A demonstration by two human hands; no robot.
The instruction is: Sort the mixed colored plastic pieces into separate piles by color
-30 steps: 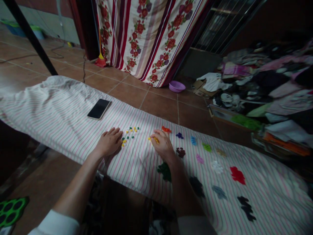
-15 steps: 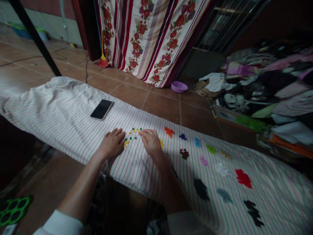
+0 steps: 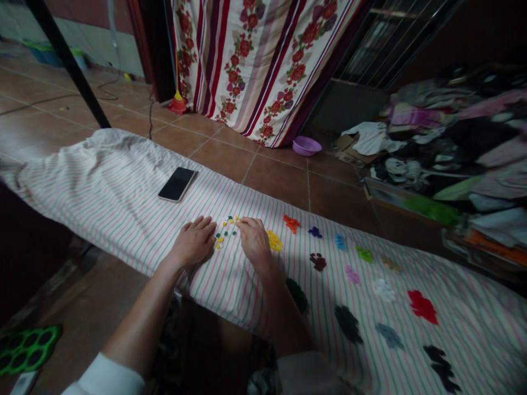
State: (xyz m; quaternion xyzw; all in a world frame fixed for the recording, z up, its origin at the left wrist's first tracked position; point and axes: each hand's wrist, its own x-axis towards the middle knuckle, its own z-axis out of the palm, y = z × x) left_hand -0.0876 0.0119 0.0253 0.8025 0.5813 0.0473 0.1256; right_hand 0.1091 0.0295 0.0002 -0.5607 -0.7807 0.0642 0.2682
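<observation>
My left hand (image 3: 194, 241) lies flat on the striped cloth (image 3: 135, 219) with its fingers stretched out. Just right of its fingertips is a loose arrangement of small green and yellow pieces (image 3: 225, 233), some of them touching. My right hand (image 3: 254, 240) is at the right side of these pieces, thumb and forefinger pinched together at the upper right end. Whatever is between those fingertips is too small to make out. Beside the right hand's knuckles sits a pile of yellow pieces (image 3: 274, 240), and a dark green pile (image 3: 297, 295) is partly hidden by the right forearm.
More small piles lie to the right: orange (image 3: 292, 223), brown (image 3: 318, 261), red (image 3: 422, 306), black (image 3: 440, 366) and several others. A phone (image 3: 178, 184) rests on the cloth at upper left. A purple basin (image 3: 307, 146) stands on the tiled floor.
The camera view has shifted slightly, so everything sits a little further right. My right hand has moved slightly off the yellow pile, which shows more fully. My left hand keeps its place.
</observation>
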